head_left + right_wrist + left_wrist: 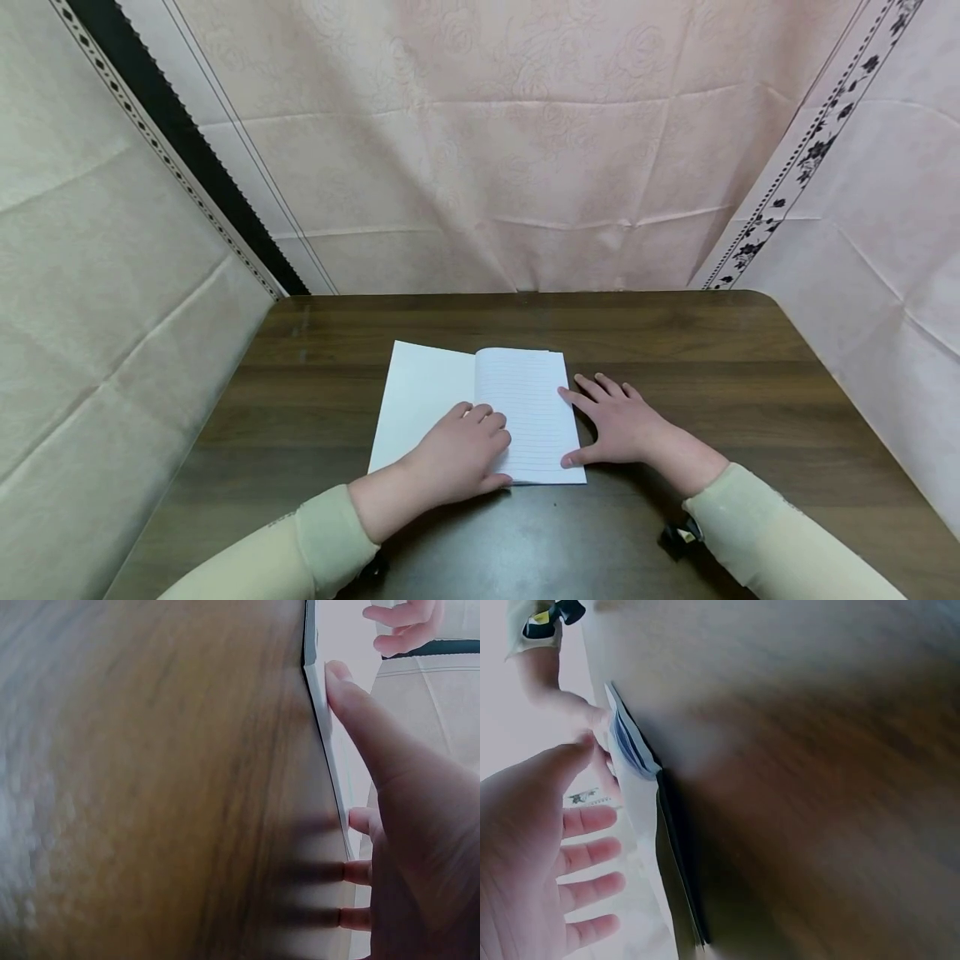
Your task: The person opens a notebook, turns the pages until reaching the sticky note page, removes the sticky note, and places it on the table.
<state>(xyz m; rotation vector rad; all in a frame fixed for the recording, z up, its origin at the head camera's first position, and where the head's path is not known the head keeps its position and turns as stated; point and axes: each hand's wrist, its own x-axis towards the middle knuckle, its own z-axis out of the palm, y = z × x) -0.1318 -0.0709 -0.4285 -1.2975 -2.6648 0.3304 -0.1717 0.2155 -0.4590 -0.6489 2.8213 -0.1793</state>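
Note:
An open notebook lies on the table, its left side blank white and its right page ruled with lines. My left hand is over the lower middle of the notebook, near the fold. In the left wrist view that hand's fingers are extended, and the notebook's pages look slightly fanned at the lower edge. At the right edge my right hand is spread, its thumb and index finger on the ruled page. The right wrist view shows the thumb on the page, with other fingertips beyond the notebook's edge.
The brown wooden table extends around the notebook on all sides. Pale patterned cloth hangs behind the table's far edge and along both sides. A dark strap-like device sits at the right wrist.

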